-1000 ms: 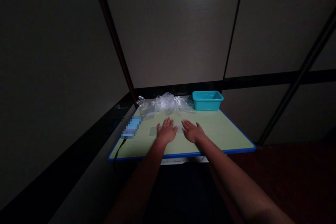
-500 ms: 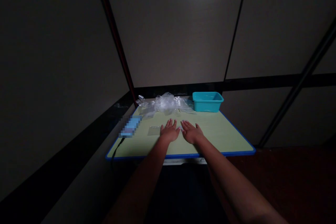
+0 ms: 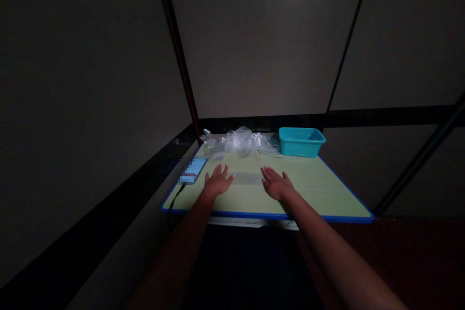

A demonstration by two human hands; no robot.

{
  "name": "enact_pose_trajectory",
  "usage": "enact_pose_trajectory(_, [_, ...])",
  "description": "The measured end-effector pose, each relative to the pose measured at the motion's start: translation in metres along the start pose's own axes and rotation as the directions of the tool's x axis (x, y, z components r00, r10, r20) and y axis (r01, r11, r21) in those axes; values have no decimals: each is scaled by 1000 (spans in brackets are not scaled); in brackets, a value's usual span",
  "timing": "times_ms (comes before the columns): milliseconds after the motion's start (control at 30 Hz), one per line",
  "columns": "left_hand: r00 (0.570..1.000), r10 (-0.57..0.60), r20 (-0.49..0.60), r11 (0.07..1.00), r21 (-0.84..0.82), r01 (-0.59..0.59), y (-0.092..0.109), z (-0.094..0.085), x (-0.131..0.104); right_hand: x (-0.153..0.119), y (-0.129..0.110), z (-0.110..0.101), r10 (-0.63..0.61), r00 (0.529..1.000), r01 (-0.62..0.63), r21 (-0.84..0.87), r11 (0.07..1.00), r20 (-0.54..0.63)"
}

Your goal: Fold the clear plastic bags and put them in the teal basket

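A small clear plastic bag (image 3: 247, 178) lies flat on the pale yellow-green table (image 3: 323, 189), between my two hands. My left hand (image 3: 218, 183) rests palm down at the bag's left end, fingers spread, holding nothing. At the bag's right end, my right hand (image 3: 276, 186) is also palm down with its fingers stretched out and thumb side toward the bag hard to make out. Neither hand grips anything. Whether the fingertips touch the bag I cannot tell.
Crumpled clear plastic bags (image 3: 241, 141) are heaped along the table's back edge. A turquoise plastic basket (image 3: 301, 147) stands at the back right. A phone-like device (image 3: 193, 170), partly blurred out, lies at the left edge with a dark cord. Walls enclose the back and left.
My left hand has slid left, away from my right hand, so the clear bag now shows between them. The view has shifted slightly left.
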State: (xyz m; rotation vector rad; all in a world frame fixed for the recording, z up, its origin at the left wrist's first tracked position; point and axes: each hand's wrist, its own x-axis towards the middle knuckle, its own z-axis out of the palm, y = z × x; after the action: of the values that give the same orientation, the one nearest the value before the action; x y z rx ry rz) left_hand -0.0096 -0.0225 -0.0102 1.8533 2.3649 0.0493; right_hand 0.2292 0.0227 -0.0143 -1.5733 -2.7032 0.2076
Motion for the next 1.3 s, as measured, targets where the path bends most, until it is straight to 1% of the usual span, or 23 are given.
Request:
enact_pose_trajectory(100, [999, -31, -19, 1000, -3, 31, 2, 0, -2, 0, 0, 1, -3, 1000, 3, -8, 1000, -3])
enact_pose_trajectory(167, [997, -60, -58, 998, 3, 60, 9, 0, -5, 0, 0, 1, -3, 1000, 3, -10, 1000, -1])
enact_pose_trajectory(233, [992, -58, -112, 998, 11, 59, 18, 0, -7, 0, 0, 1, 0, 1000, 0, -9, 1000, 1])
enact_pose_trajectory(333, [981, 10, -196, 999, 35, -3, 38, -1, -9, 0, 0, 1, 2, 1000, -2, -6, 1000, 1])
enact_pose_trajectory(367, [979, 34, -199, 999, 37, -27, 46, -1, -10, 0, 0, 0, 3, 1000, -3, -4, 1000, 2])
enact_pose_trajectory(500, [973, 158, -168, 987, 9, -159, 69, 2, -8, -1, -1, -1, 2, 1000, -2, 1, 1000, 4])
enact_pose_trajectory(600, [963, 234, -130, 971, -10, -238, 75, 9, -5, -2, -1, -1, -6, 1000, 6, 0, 1000, -4])
enact_pose_trajectory(700, [961, 267, -72, 963, -16, -268, 75, 14, -3, -1, -1, 0, 0, 1000, 0, 1, 1000, -5])
enact_pose_trajectory(800, [963, 266, -48, 964, -11, -267, 75, 16, -1, 0, 0, 1, 5, 1000, -5, -1, 1000, -3])
enact_pose_trajectory(900, [975, 219, -46, 975, -18, -220, 72, 16, 0, 0, 0, 1, 4, 1000, -4, -1, 1000, 5])
enact_pose_trajectory(967, [988, 141, -58, 989, -33, -143, 64, 14, 0, 0, 0, 0, 3, 1000, -3, 0, 1000, 9])
enact_pose_trajectory(1033, [995, 64, -72, 997, -45, -67, 50, 11, 0, 0, 0, 0, 2, 1000, -2, -1, 1000, 7])
enact_pose_trajectory(1100, [998, 13, -69, 999, -40, -15, 35, 8, -1, 0, 0, 0, 3, 1000, -3, -4, 1000, 4])
enact_pose_trajectory(1200, [998, -32, -62, 999, -25, 31, 19, 4, -2, 0, 1, 1, -2, 1000, 2, -8, 1000, 0])
enact_pose_trajectory(1300, [998, -37, -57, 999, -20, 36, 14, 3, -3, 1, 1, 2, -7, 1000, 7, -11, 1000, -2])
